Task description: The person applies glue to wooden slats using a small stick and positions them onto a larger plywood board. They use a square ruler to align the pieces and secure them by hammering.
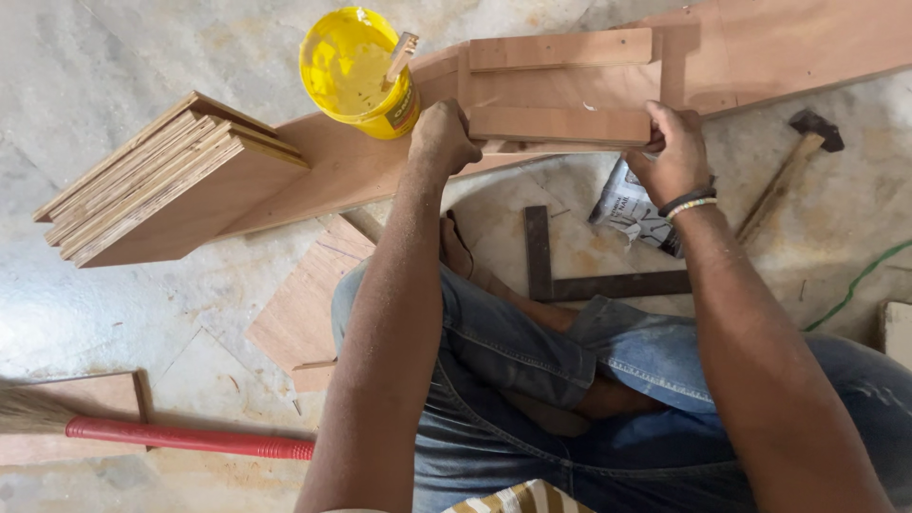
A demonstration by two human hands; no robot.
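Observation:
A small plywood frame piece (560,90), with two strips across a flat panel, rests on a long plywood board (351,171). My left hand (442,138) grips its near left corner. My right hand (676,152), with beaded bands at the wrist, grips its near right corner. A yellow glue bucket (356,71) with a wooden stick in it stands on the board just left of the frame. I sit cross-legged in jeans on the stone floor.
A stack of plywood sheets (166,180) lies at left. A metal try square (570,275) and a crumpled paper bag (632,209) lie by my knees. A hammer (793,161) is at right, a red-handled broom (180,437) at lower left, a plywood offcut (309,304) nearby.

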